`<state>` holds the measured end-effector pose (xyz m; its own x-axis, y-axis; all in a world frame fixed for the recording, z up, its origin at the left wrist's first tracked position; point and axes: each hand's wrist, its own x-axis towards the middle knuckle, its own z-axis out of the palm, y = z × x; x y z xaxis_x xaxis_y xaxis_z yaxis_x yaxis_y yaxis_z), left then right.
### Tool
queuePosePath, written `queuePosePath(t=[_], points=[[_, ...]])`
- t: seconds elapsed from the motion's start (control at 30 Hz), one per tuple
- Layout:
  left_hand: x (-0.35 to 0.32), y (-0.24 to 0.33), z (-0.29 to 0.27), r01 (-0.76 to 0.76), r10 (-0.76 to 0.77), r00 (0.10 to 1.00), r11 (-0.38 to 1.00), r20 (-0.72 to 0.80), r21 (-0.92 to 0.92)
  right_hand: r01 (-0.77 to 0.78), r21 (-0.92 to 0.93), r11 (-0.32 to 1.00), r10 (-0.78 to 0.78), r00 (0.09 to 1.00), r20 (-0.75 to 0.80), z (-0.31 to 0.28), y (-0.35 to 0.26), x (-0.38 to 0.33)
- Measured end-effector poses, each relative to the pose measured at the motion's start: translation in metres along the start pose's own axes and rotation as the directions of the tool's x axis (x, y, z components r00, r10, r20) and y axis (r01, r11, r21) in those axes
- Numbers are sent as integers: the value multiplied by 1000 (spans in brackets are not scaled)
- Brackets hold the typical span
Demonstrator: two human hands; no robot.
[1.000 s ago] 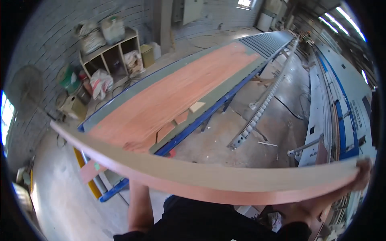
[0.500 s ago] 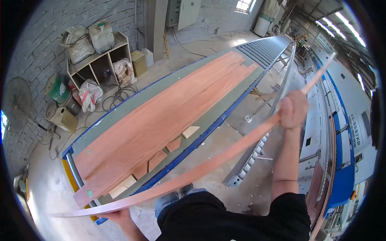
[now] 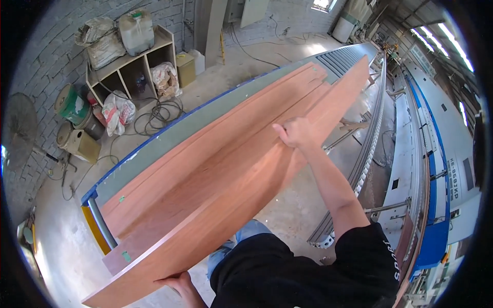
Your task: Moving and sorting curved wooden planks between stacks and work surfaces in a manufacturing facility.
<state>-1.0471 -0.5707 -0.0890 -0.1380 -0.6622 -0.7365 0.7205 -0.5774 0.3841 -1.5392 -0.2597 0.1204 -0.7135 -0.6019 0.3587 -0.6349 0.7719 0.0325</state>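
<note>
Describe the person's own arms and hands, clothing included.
The left hand and right hand are ungloved. The right arm has a short black sleeve with white lettering; the left sleeve can't be made out.

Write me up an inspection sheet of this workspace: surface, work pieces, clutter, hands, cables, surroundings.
Surface: long table, grey-green top, blue edge; a roller section at its far end.
Work pieces: held board, reddish-brown, tilted; flat boards lie on the table, small green tags on some. Whether the held board touches them: cannot tell.
Clutter: shelf unit with a jug and sacks on top; green bucket nearby.
Hands: left hand grips the held board's lower edge near its near end; right hand grips its upper edge.
Cables: dark cable looped on the floor beside the table.
Surroundings: grey block wall, fan at left; long machine at right.
</note>
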Motion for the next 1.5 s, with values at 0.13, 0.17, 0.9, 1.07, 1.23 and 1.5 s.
queuePosePath(t=[0.13, 0.17, 0.9, 1.07, 1.23, 1.5], points=[[24, -26, 9, 28, -27, 992, 1000, -123, 9, -7, -78, 997, 11, 999, 51, 68, 16, 30], [27, -33, 13, 24, -23, 992, 1000, -125, 3, -17, -59, 998, 24, 993, 118, 81, 20, 34], [52, -237, 91, 113, -43, 964, 959, -262, 260, -36, -61, 998, 67, 751, 657, 350, 204, 111], [52, -216, 74, 361, 71, 898, 448, -435, 818, 5, 189, 982, -78, 921, 381, 354, 216, 116], [45, -201, 76, 74, 301, 950, -482, 86, 873, 183, 370, 911, -281, 931, 232, 333, 180, 69], [70, -262, 142, -502, -316, 824, -792, 471, 347, -50, 637, 769, -213, 919, 331, 331, 37, -28]])
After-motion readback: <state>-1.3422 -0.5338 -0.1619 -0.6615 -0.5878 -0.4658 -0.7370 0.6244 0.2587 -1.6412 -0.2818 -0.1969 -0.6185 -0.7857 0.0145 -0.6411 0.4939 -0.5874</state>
